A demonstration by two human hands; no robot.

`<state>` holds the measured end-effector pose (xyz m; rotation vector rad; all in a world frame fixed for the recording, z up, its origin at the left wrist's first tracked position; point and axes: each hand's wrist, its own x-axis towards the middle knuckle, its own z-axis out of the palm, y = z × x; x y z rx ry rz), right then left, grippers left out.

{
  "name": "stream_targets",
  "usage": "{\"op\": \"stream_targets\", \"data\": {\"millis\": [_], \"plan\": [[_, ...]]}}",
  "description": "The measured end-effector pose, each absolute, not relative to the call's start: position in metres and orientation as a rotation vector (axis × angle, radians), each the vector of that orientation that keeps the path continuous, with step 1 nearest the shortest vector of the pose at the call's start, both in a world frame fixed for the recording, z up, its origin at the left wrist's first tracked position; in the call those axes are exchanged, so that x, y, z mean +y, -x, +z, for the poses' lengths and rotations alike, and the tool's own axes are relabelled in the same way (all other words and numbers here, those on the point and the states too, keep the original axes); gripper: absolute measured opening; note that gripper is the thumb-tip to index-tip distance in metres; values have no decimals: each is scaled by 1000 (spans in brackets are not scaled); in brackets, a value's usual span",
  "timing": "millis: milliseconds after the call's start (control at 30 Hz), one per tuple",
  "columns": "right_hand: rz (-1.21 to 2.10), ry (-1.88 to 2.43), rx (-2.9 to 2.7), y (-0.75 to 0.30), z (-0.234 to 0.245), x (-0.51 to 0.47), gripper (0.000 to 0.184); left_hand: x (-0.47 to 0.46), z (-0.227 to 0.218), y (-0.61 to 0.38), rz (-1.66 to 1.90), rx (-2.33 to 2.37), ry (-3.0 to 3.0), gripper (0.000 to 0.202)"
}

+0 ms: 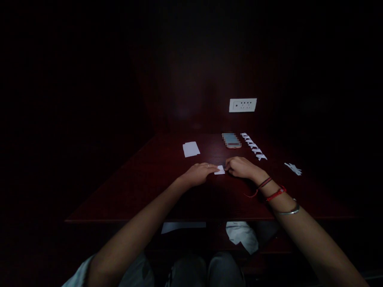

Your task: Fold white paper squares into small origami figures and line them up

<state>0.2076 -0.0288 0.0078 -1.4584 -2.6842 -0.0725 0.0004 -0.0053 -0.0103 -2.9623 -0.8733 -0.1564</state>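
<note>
One small white paper (220, 170) on the table (134, 191), between the hands: left hand (200, 173) long-fingered upon it, right hand (241, 166) curled at its right edge, any pinch by either undeterminable. Row of worked-looking paper pieces (253, 146), apparently done; stack of flat sheets (191, 149), apparently unworked; loose strips (293, 168), status unclear. Brands, labels, writing: none legible; phone (231, 140) screen pixelated.

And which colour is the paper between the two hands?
The paper is white, best seen in the head view.
</note>
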Motion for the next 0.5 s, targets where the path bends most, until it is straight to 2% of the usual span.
{"op": "stream_targets", "data": {"millis": [133, 500], "plan": [[-38, 1259, -2631, -221, 1, -23, 25, -5, -14, 2, -184, -859, 2933, 55], [67, 1101, -2508, -226, -5, -13, 29, -6, -10, 2, -271, -695, 2999, 52]]}}
